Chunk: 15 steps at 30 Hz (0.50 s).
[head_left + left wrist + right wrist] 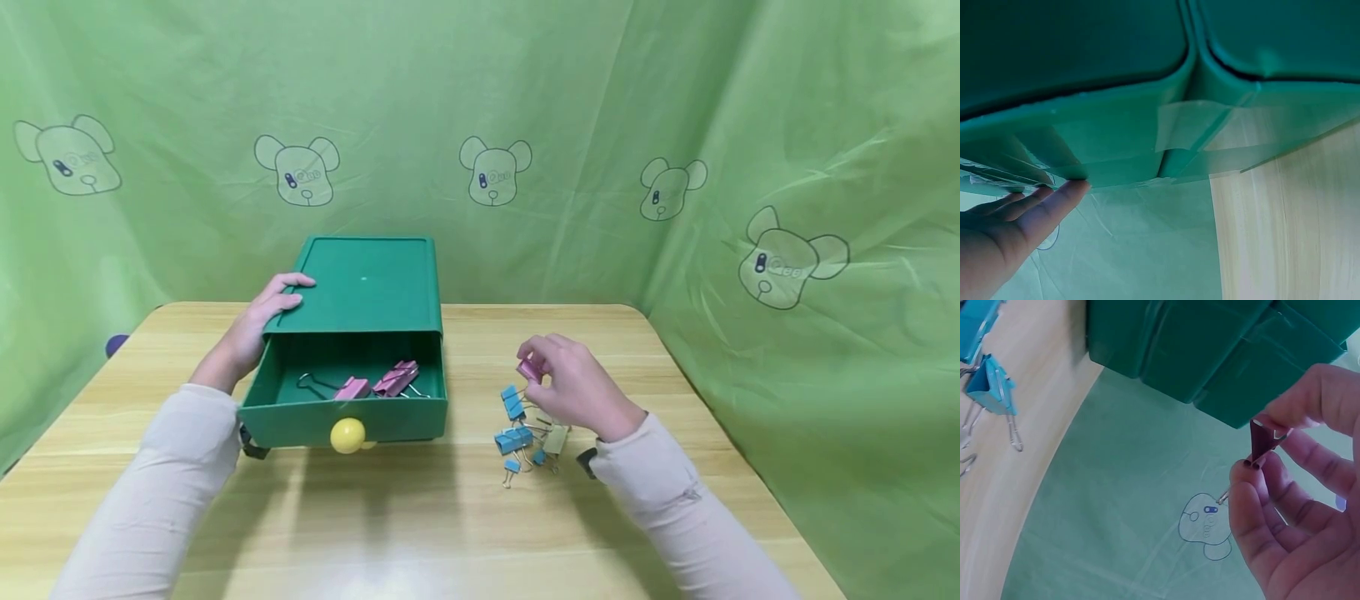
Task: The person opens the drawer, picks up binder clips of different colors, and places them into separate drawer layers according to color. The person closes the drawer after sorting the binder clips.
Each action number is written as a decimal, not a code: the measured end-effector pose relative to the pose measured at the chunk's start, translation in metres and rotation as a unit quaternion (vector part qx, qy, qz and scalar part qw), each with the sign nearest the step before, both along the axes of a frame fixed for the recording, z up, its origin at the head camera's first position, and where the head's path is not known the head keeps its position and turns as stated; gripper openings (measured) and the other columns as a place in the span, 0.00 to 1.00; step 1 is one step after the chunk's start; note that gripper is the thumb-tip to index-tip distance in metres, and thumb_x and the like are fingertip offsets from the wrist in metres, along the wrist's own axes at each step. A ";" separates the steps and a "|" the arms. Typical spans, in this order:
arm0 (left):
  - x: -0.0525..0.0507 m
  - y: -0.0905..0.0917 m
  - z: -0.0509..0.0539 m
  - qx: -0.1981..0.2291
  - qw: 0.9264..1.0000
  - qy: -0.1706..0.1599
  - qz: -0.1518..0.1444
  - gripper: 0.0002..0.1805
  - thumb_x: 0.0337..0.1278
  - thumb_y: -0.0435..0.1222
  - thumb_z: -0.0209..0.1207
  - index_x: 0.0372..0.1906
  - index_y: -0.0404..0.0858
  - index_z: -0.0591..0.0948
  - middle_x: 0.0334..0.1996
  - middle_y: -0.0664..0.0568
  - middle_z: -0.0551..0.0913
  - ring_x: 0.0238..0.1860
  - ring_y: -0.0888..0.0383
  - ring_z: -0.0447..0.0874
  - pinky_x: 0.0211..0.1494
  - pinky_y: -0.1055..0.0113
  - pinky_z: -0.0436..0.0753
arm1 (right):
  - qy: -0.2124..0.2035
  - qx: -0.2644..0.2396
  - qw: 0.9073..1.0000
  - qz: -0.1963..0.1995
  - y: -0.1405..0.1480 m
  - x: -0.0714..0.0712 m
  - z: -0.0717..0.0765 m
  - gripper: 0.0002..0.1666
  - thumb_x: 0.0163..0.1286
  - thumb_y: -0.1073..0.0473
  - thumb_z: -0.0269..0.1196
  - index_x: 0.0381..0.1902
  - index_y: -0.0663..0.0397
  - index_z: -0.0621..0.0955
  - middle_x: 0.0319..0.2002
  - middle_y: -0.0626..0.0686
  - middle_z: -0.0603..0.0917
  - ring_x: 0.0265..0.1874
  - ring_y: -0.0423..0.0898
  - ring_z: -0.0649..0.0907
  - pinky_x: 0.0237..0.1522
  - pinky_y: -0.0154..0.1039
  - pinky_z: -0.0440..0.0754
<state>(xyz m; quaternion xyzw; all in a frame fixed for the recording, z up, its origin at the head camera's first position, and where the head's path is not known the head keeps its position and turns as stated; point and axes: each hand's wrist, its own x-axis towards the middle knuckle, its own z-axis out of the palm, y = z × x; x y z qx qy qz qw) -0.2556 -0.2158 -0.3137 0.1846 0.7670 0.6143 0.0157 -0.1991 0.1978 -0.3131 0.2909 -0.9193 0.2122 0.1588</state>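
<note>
A green drawer box (367,283) stands on the table with its drawer (405,427) pulled out. Inside the drawer lie pink binder clips (395,379). My left hand (258,325) rests on the box's left top edge; in the left wrist view its straight fingers (1054,209) touch the green side. To the right of the box, my right hand (573,379) pinches a pink binder clip (1262,440) between thumb and fingers, raised above the table. Below that hand sit blue binder clips (513,440) and a yellow binder clip (555,439), partly overlapping.
A yellow round knob (348,435) juts from the drawer front. The wooden table (375,533) ends at a green curtain (570,233) behind and to the right. Something purple (116,344) shows past the table's left edge.
</note>
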 end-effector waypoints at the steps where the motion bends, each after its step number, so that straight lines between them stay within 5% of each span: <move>1: 0.000 0.000 0.000 0.000 1.000 0.001 0.000 0.15 0.73 0.43 0.37 0.59 0.53 0.67 0.73 0.42 0.45 0.70 0.39 0.40 0.68 0.34 0.45 | 0.001 -0.002 1.000 0.000 -0.001 0.000 0.001 0.16 0.50 0.73 0.63 0.39 0.58 0.80 0.31 0.47 0.80 0.29 0.41 0.79 0.31 0.34 0.81; 15: 0.000 -0.001 0.000 -0.001 1.000 0.005 -0.004 0.16 0.73 0.43 0.37 0.59 0.52 0.67 0.73 0.42 0.45 0.71 0.39 0.39 0.67 0.32 0.44 | 0.033 -0.033 0.999 0.022 -0.015 -0.001 0.010 0.16 0.49 0.74 0.63 0.38 0.59 0.80 0.31 0.48 0.80 0.28 0.41 0.80 0.30 0.34 0.82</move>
